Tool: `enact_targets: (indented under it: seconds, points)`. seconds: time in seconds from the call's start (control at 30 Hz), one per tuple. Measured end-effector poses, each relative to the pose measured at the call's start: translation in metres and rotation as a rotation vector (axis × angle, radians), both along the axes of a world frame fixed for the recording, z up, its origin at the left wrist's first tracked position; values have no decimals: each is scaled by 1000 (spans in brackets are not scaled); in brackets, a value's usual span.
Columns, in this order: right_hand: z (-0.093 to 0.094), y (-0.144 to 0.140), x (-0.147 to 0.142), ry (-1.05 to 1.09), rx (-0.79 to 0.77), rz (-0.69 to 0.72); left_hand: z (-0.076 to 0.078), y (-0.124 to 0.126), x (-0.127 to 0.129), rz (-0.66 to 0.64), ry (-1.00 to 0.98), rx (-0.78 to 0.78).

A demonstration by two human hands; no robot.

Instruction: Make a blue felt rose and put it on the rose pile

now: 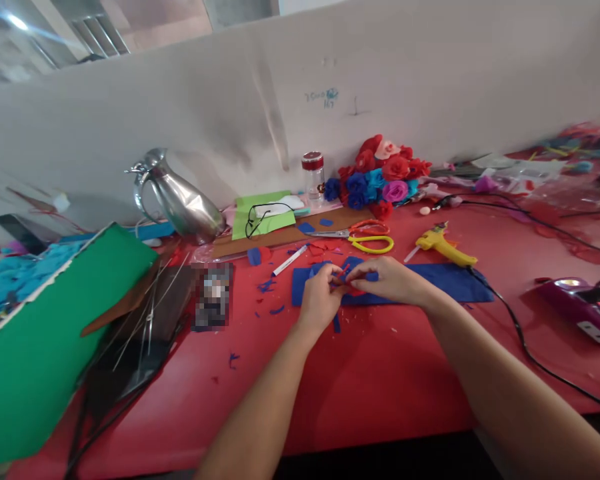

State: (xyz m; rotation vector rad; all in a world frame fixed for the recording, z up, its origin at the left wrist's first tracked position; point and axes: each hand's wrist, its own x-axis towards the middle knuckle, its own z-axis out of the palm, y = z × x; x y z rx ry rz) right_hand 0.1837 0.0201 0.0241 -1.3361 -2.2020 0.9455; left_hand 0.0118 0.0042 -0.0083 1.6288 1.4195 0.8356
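Small red-and-blue paper piece [349, 279], crumpled or folded, pinched between both hands just above the blue sheet [450, 280] at mid table. Too small and blurred to tell its exact shape; if it has a long axis, it runs roughly left-right, from one hand's fingertips to the other's.

Left hand [320, 300]: fingers curled narrow, closed on the left end of the piece. Right hand [391, 279]: fingers pinched narrow on the right end, with a bit of blue showing at the fingertips. Piece lies directly between the two sets of fingers, touching both; neither hand is clearly nearer, and the right hand covers more of it from above.

Outward: blue sheet lies flat on the red table [370, 380], long side left-right, under and to the right of the hands. Blue and red scraps [270, 288] scattered left of the hands. White marker pen [290, 260] just far-left of the hands, lying diagonal. Yellow-handled scissors [367, 238] on the far side, orange-handled pair beside them. Yellow glue gun [445, 247] far-right of the hands, its black cable trailing near-right. Bunch of paper flowers [380, 177] against the far wall. Metal jug [180, 197] far left. Green sheet [45, 333] at the near-left edge with thin wires [145, 313] lying across it.
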Motion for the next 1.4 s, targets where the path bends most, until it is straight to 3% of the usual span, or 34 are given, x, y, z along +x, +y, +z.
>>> enact_targets:
  seconds: [0.3,0.5,0.67,0.9,1.13,1.4]
  points:
    - [2,-1,-4,-71,9,26,3,-3,0,-34,-9,3]
    - [-10,2,-3,-41,23,-87,3,-5,-1,10,-25,117]
    - [-16,6,-1,175,7,-365,4,-4,1,115,-220,184]
    - [-9,4,-3,637,-190,-556,7,-8,6,117,-530,-46]
    - [-9,4,-8,846,-289,-575,9,-5,3,185,-719,-141]
    - [-8,2,-17,976,-383,-521,9,-5,3,183,-776,-181]
